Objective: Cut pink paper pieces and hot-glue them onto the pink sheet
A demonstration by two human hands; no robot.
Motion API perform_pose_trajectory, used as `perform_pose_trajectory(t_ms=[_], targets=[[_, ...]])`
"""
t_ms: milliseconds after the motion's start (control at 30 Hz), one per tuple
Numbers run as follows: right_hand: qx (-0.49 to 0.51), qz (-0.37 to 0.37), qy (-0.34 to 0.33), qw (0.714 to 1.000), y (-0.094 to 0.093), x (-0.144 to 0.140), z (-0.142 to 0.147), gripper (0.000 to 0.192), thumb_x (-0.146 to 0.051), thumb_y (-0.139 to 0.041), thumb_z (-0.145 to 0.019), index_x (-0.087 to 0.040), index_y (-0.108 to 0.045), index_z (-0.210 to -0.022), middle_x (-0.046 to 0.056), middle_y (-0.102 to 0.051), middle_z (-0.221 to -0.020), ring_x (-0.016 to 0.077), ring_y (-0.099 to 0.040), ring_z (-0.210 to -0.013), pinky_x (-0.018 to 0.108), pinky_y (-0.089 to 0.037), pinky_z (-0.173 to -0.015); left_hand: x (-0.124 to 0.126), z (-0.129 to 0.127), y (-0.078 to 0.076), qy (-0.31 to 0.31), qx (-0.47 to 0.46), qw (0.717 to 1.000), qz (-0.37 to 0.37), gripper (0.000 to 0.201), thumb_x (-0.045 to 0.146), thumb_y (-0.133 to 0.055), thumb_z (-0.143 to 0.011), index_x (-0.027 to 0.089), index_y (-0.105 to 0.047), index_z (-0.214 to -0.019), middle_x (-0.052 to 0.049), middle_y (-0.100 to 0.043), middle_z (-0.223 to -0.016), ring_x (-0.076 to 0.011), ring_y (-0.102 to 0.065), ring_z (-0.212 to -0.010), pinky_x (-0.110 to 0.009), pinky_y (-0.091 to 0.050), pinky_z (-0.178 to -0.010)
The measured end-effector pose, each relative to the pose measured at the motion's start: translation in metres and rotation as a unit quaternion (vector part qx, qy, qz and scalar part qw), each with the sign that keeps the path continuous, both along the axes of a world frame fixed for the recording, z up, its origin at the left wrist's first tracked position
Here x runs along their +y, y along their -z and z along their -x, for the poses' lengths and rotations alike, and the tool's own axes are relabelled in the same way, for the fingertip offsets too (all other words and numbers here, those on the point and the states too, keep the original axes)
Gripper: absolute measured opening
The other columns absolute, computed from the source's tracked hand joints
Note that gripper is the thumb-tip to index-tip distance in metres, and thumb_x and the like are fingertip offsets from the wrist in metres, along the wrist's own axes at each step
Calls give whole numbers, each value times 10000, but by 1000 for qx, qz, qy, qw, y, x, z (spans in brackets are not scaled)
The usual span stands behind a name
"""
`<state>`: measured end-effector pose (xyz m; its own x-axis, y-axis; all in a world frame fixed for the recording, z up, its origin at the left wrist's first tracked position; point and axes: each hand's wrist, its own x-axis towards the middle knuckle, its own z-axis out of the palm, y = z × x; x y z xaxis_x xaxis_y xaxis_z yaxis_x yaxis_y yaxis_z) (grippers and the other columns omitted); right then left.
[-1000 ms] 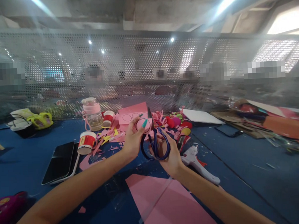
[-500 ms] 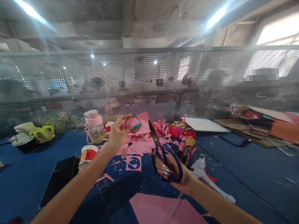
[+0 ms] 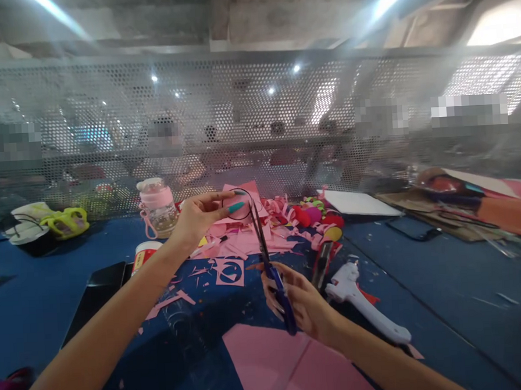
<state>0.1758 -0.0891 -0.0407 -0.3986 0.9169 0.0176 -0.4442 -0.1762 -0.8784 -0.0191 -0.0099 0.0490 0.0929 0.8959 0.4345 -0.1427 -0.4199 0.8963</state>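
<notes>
My left hand (image 3: pixel 194 219) pinches a piece of pink paper (image 3: pixel 244 214) with a dark circle drawn on it. My right hand (image 3: pixel 307 303) has its fingers in the handles of blue-handled scissors (image 3: pixel 282 295). The blades point up and away, their tips at the right side of the drawn circle; whether they touch the paper I cannot tell. Behind and below the held piece lies a heap of pink paper scraps (image 3: pixel 241 242). A pink square with a round cut-out (image 3: pixel 221 278) rests in front of it.
Right of my right hand lie a white glue gun (image 3: pixel 366 309) and a dark cutter-like tool (image 3: pixel 323 264). A pink sheet (image 3: pixel 269 357) is at the near edge. To the left are a pink-lidded bottle (image 3: pixel 157 209), a red-and-white cup (image 3: pixel 144 256) and a black flat object (image 3: pixel 91 297).
The scissors have turned edge-on, and their blades have come left to the circle on the pink paper. The camera view has tipped slightly downward.
</notes>
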Motion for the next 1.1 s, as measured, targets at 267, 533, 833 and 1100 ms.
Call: perform_pose_trajectory(t_ms=[267,533,833,1100], targets=[[-111,-121,140,976,12,5,-8,312,-502,-600,-711,-199,-535,-748,-57,-417,-531,51,-347,-369,171,-306,-320,-16,-3,-11,6,53,997,-47,405,197,-753,-579,170,-663,-973,-48,-671,-970,-124,-622,-771,-216,-539,-673],[-196,-214,142,946,16,0,-11,434,-587,-346,-820,-187,-498,-743,-31,-441,-586,80,-404,-442,207,-373,-397,-27,-11,-9,38,126,989,-62,498,223,-738,-608,171,-603,-1084,-67,-630,-1091,-131,-615,-806,-252,-543,-720],[-228,-213,132,941,15,-7,-9,429,-578,-323,-833,-189,-450,-703,-51,-406,-518,73,-366,-412,196,-316,-387,-32,-21,-1,34,151,986,-60,506,181,-748,-578,188,-605,-1063,-59,-598,-1136,-34,-532,-560,-178,-511,-548],[-234,-231,150,932,8,-8,-6,490,-636,-312,-799,-183,-447,-672,-50,-402,-496,74,-360,-395,199,-297,-365,-36,-24,2,55,172,981,-71,514,177,-738,-596,234,-570,-1078,-43,-563,-1160,-52,-561,-595,-176,-498,-512]])
